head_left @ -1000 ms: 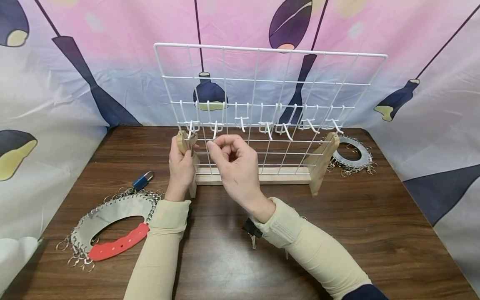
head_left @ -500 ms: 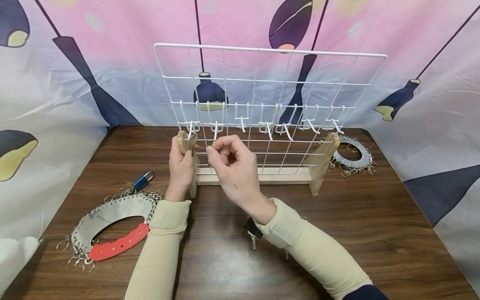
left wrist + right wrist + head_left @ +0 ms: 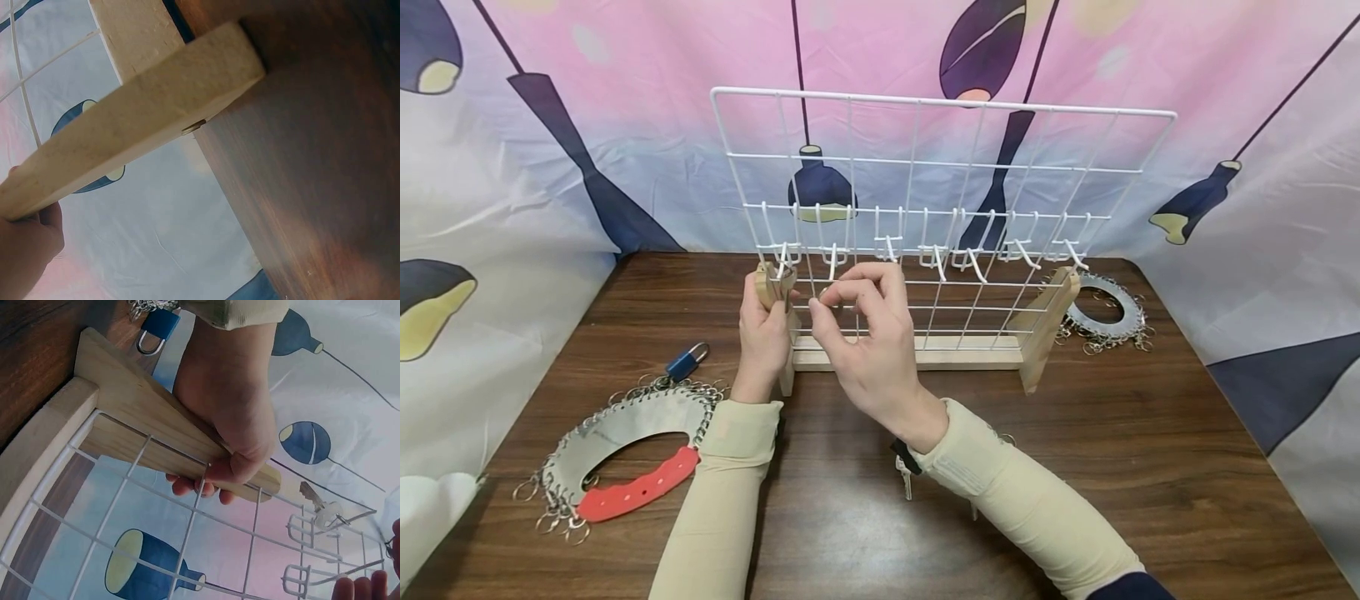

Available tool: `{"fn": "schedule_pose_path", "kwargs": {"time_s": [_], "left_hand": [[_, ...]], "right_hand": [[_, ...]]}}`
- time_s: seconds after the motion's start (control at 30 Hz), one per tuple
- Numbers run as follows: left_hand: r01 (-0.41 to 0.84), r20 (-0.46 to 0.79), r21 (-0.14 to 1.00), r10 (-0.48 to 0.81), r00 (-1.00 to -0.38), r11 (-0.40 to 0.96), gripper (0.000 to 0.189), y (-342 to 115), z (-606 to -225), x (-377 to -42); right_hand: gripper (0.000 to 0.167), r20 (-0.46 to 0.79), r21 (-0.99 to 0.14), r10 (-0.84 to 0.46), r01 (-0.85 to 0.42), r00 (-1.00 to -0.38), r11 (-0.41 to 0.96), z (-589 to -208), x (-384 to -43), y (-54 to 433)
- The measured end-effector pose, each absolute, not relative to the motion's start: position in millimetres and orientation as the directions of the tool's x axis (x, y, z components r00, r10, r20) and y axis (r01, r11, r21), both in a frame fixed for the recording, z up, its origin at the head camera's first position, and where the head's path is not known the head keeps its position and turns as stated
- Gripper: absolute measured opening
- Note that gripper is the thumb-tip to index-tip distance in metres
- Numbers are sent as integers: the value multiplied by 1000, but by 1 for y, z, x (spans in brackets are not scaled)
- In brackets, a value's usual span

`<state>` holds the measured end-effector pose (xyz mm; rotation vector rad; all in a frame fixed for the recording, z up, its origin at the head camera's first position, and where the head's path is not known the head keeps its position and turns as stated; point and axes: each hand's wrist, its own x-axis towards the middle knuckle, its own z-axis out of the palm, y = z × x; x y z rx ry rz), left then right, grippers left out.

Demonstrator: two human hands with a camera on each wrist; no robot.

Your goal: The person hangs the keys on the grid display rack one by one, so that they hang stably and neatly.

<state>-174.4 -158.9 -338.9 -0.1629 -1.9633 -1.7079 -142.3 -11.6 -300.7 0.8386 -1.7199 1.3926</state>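
My left hand [image 3: 763, 342] grips the wooden side post [image 3: 156, 412] of a white wire grid rack [image 3: 917, 102], thumb on one face and fingers around the other. A key [image 3: 328, 515] hangs from the leftmost white hook, close to that hand. In front of the second hook [image 3: 832, 260], my right hand [image 3: 880, 342] is raised, thumb and fingertips pinching a small metal piece mostly hidden between them; I cannot tell its kind. Its curled fingers [image 3: 362, 587] show at the lower right of the right wrist view.
More white hooks [image 3: 973, 262] line the grid to the right. A metal ring plate with a red handle [image 3: 638, 493] and a blue padlock [image 3: 683, 363] lie at left. Behind the rack's right end lies another ringed plate [image 3: 1105, 308]. Loose keys [image 3: 904, 479] lie under my right forearm.
My right hand's index and middle fingers have lifted and spread, and its thumb tip has dropped slightly below the second hook. The left hand keeps its hold on the post.
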Motion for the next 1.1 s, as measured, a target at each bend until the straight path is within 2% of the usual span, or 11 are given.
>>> {"fn": "schedule_pose_path", "kwargs": {"time_s": [0.23, 1.1], "left_hand": [[429, 464, 884, -237, -853, 187, 33, -159, -340, -175], [410, 460, 882, -239, -855, 232, 29, -159, -340, -173]], "right_hand": [[7, 876, -469, -26, -864, -481, 184, -301, -145, -12], [7, 834, -538, -60, -833, -548, 131, -296, -146, -10]]}}
